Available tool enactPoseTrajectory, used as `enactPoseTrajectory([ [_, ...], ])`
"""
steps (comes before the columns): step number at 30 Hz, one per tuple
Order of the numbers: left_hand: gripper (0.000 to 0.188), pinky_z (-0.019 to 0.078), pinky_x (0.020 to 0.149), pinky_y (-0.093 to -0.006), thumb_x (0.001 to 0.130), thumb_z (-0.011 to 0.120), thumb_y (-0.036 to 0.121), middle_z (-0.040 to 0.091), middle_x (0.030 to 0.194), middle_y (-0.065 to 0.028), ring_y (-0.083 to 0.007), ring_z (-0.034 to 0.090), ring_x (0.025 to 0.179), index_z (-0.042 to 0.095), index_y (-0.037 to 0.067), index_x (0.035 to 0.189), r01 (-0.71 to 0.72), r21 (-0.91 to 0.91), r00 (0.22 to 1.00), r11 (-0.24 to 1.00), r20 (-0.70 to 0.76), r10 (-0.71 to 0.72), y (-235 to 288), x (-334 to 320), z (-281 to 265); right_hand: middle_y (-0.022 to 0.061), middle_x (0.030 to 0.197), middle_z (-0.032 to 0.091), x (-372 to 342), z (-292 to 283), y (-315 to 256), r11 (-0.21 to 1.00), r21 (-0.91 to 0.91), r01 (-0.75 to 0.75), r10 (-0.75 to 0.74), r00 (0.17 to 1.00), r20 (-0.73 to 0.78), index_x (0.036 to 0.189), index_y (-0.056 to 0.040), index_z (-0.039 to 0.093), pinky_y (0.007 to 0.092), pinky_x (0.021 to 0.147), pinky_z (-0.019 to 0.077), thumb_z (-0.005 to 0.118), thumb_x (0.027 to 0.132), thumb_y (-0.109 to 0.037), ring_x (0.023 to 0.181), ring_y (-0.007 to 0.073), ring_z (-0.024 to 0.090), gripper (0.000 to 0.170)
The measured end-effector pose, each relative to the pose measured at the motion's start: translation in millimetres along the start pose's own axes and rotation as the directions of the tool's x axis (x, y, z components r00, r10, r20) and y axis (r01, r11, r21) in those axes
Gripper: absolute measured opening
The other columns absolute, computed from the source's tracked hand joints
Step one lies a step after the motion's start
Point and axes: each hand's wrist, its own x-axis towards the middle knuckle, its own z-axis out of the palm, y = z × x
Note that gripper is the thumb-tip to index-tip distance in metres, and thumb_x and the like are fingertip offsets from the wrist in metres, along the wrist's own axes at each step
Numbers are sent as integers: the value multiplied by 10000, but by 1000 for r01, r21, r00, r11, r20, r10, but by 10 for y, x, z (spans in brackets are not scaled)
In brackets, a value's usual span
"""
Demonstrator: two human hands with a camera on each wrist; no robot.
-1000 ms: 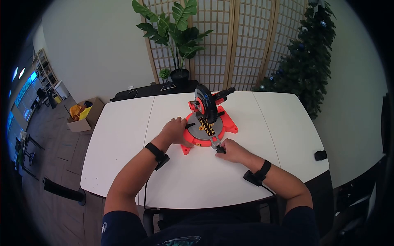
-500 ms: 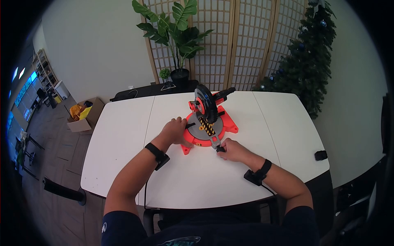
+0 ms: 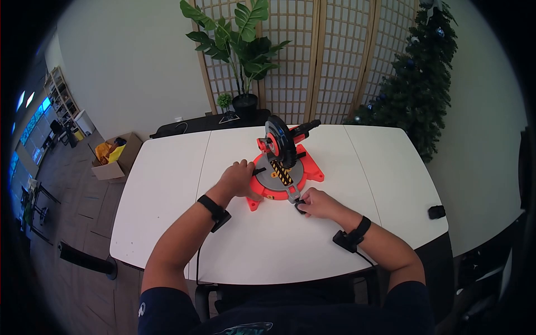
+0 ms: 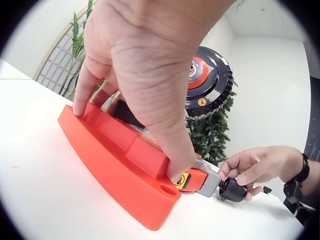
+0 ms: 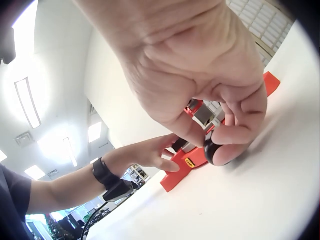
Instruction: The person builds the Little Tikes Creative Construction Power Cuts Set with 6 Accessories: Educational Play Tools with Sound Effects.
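Observation:
A toy miter saw [image 3: 279,173] with a red base, a grey round turntable and a raised black blade [image 4: 209,82] stands on the white table. My left hand [image 3: 237,178] grips the left side of its red base [image 4: 115,165], thumb at the front near a yellow sticker and fingers toward the back. At the front of the saw, my right hand [image 3: 319,203] pinches the black knob [image 4: 233,190] on the end of the grey turntable arm. Thumb and fingers lie on either side of that knob in the right wrist view, partly covering it.
A small black object [image 3: 436,211] lies near the right edge of the table [image 3: 240,251]. Behind the table stand a potted plant [image 3: 244,103], a lattice screen and a decorated tree [image 3: 416,84]. An open cardboard box [image 3: 125,159] sits on the floor at left.
My right fingers have shifted slightly around the black knob, which shows more below them now. My left hand and the saw have stayed put.

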Motion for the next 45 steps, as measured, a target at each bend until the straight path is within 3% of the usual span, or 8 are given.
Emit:
enactPoseTrajectory([
  [3,1080,511,944,-384,513,859,651,589,1188,-182,-341,607,1095,524,-13,1298,-5,4,1000,1000,-6,5,-4,4,13,114,837,674,-9,4,-8,998,56,7,-8,1000,27,1108,51,504,282,616,528,765,865,-264,650,146,661,476],
  [5,1077,512,943,-385,516,858,650,589,1190,-181,-340,607,1095,524,-12,1298,-6,6,1000,1000,-6,6,-3,11,5,122,850,675,-48,-1,-55,975,-207,86,-86,996,11,1107,57,512,279,602,531,749,872,-243,667,151,674,449],
  [11,1070,512,944,-387,523,856,646,584,1203,-179,-338,605,1100,523,-9,1301,-2,2,1000,1000,-6,2,-6,17,17,132,845,670,-24,-22,-79,994,63,-87,81,992,92,1096,79,515,277,534,514,802,830,-279,639,150,662,531],
  [14,1078,513,945,-387,523,854,649,582,1206,-181,-338,604,1103,519,-10,1306,4,11,1000,1000,0,-4,4,15,10,141,852,674,-113,-45,-175,993,-114,2,8,996,94,1105,98,507,284,538,534,748,873,-249,623,152,664,482],
  [23,1091,515,944,-388,523,843,664,584,1197,-183,-340,603,1101,504,-16,1306,26,13,1000,1000,13,-26,26,5,15,130,811,663,-16,-4,-98,994,55,-96,92,993,79,1055,96,529,286,542,552,770,860,-245,608,159,662,461],
  [36,1083,520,926,-399,527,838,677,598,1139,-184,-341,606,1077,503,-12,1293,35,6,999,999,-18,-35,25,6,62,119,771,659,-9,-58,-87,997,-46,-59,65,990,124,1097,92,556,285,532,558,771,848,-199,611,155,656,439],
  [39,1088,522,922,-398,529,837,679,598,1139,-186,-343,606,1076,500,-17,1294,35,13,999,999,-9,-35,35,3,51,118,777,664,-147,-65,-171,994,-89,56,-59,998,-28,1101,96,549,287,535,570,742,862,-188,609,158,655,419],
  [45,1087,525,917,-395,536,831,681,597,1136,-189,-344,605,1075,498,-24,1294,38,18,999,999,-3,-38,49,-18,37,156,996,660,-33,-121,-128,995,-40,-89,93,988,120,1125,91,518,280,527,562,784,821,-204,654,168,670,500],
])
